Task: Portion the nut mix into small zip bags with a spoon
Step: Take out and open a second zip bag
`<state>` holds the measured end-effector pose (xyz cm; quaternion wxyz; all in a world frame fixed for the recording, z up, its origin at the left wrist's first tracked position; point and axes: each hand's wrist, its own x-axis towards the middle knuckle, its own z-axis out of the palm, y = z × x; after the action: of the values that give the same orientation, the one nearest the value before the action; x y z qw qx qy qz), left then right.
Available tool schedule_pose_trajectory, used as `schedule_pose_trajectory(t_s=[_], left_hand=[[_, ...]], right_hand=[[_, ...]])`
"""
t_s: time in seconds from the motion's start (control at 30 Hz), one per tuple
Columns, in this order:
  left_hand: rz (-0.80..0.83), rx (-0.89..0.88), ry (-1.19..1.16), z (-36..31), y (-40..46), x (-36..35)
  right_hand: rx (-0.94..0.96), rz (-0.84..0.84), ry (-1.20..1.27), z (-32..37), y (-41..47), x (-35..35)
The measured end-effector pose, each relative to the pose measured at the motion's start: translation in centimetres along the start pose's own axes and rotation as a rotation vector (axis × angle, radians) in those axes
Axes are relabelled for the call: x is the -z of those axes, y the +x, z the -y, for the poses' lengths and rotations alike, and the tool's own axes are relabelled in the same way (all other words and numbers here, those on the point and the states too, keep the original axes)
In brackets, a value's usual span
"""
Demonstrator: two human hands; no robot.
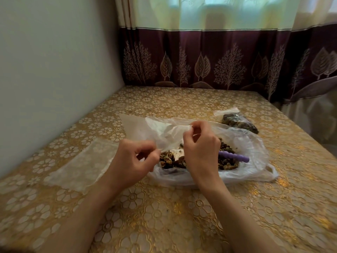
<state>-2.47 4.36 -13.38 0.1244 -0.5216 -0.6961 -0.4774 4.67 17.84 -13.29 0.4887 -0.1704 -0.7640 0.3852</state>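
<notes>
A large thin plastic bag (246,143) lies open in the middle of the table with the nut mix (226,162) inside. A purple spoon (235,156) rests on the nuts, its handle pointing right. My left hand (133,161) pinches the bag's near edge at the left of the opening. My right hand (198,143) pinches the bag's upper edge and holds it raised above the nuts. A small zip bag (238,121) filled with nut mix lies at the far right. Empty clear zip bags (80,165) lie flat to the left.
The table (164,216) has a gold floral cover and stands against a pale wall (54,61) on the left. A dark patterned curtain (218,61) hangs behind its far edge. The table's right edge drops off near the curtain.
</notes>
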Motion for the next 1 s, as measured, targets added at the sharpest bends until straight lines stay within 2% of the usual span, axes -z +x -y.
schedule_pose_trajectory(t_s=[0.1, 0.2, 0.3, 0.37, 0.47, 0.6, 0.8, 1.0], left_hand=[[-0.004, -0.077, 0.041, -0.1, 0.0, 0.1], [-0.211, -0.119, 0.142, 0.0, 0.2, 0.5], [-0.575, 0.058, 0.167, 0.7, 0.7, 1.0], [-0.666, 0.247, 0.065, 1.4, 1.0, 1.5], [-0.56, 0.42, -0.162, 2.3, 1.0, 2.1], [-0.489, 0.402, -0.446, 2.6, 0.8, 2.4], [-0.507, 0.336, -0.471, 2.2, 0.7, 2.4], [-0.527, 0.339, -0.515, 2.0, 0.9, 2.5]], right_hand=[[-0.329, 0.092, 0.283, 0.0, 0.4, 0.6], [-0.472, 0.134, 0.477, -0.1, 1.0, 1.3], [-0.529, 0.137, 0.586, -0.1, 1.4, 2.0], [-0.559, 0.161, 0.626, -0.1, 1.5, 2.1], [-0.6, 0.198, 0.665, -0.1, 1.5, 2.0], [-0.59, 0.251, 0.641, 0.1, 1.5, 2.2], [-0.49, 0.336, 0.54, 0.0, 1.1, 2.3], [-0.556, 0.313, 0.62, -0.3, 1.1, 2.1]])
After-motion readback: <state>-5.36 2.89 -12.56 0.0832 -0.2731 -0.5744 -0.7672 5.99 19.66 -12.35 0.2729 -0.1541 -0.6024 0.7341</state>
